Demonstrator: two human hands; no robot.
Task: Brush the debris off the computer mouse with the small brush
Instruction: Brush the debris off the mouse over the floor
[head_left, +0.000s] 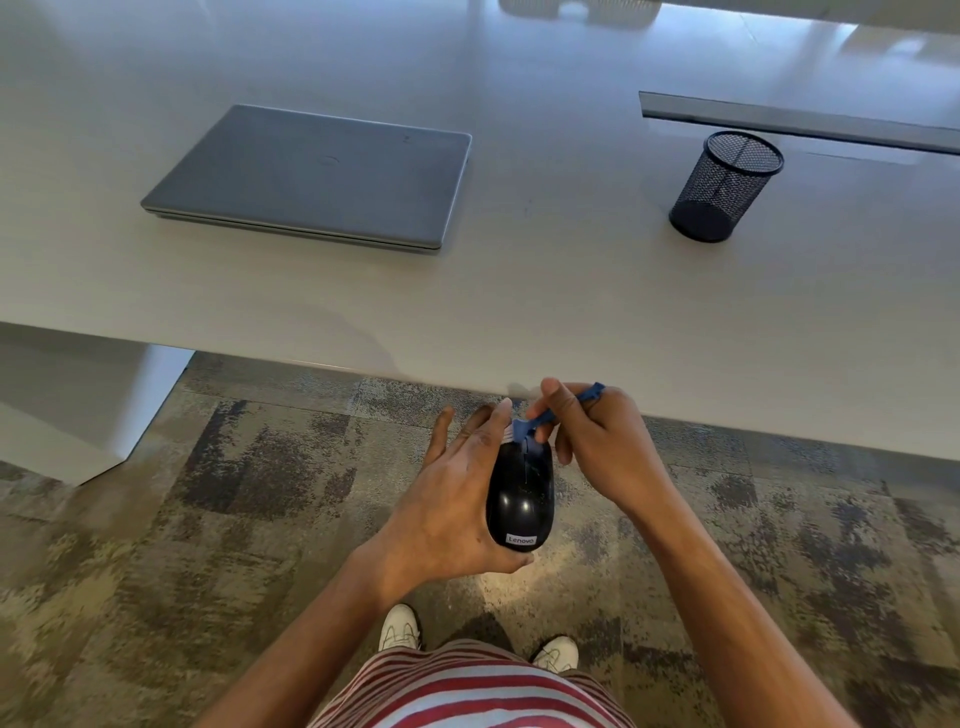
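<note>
A glossy black computer mouse (521, 493) with a small white label at its near end is held in the air over the carpet, just in front of the table's edge. My left hand (447, 509) grips it from the left side and underneath. My right hand (597, 441) pinches a small blue brush (540, 418) whose pale bristles touch the far end of the mouse near the scroll wheel. The brush handle's tip sticks out behind my right fingers.
A white table (571, 312) stretches ahead with a closed grey laptop (311, 176) at the left and a black mesh pen cup (724, 187) at the right. A cable slot (800, 122) runs along the far right. Patterned carpet and my white shoes lie below.
</note>
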